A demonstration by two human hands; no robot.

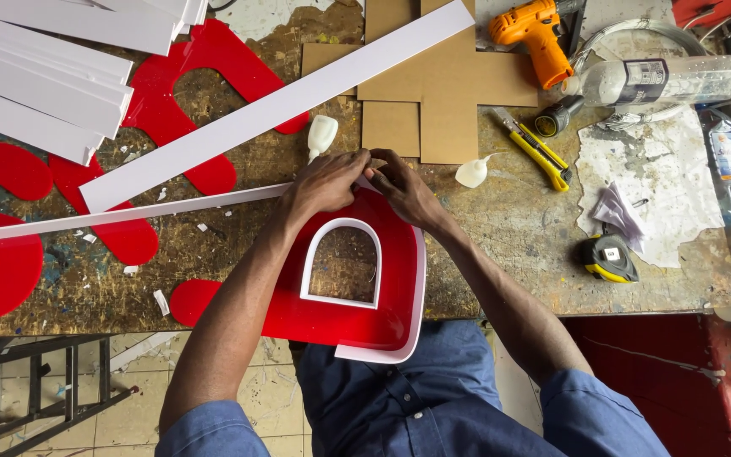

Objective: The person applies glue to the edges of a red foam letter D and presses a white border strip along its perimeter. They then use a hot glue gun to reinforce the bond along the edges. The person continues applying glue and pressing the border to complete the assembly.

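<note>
Both hands pinch a white strip against the top edge of a red letter at the near side of the bench.

Left hand [325, 182] and right hand [405, 188] meet, fingers closed on the thin white strip [129, 213] where it joins the red letter [391, 288]; strip runs off to the left. The letter overhangs the workbench [501, 228] edge, white rim round its cut-out. Just beyond: small glue bottle [321, 135], cardboard pieces [433, 85], yellow utility knife [535, 145], orange drill [539, 34], tape measure [607, 258].

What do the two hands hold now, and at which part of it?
Both the left hand and the right hand pinch the white strip where it meets the far edge of the red letter.
</note>
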